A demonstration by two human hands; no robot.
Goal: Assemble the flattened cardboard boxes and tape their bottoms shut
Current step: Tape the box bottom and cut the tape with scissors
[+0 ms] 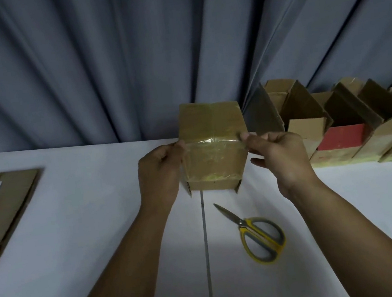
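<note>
- Flattened cardboard is lying at the far left of the counter, waiting to be assembled.
- The left hand is pinching the left end of the clear tape against the box, which is being held up mid-counter.
- The right hand is pinching the tape's right end; pressing it flat over the seam seems the step, smoothing next.
- Scissors are lying near, clear of the work.
- Assembled boxes are crowding the far right.
</note>
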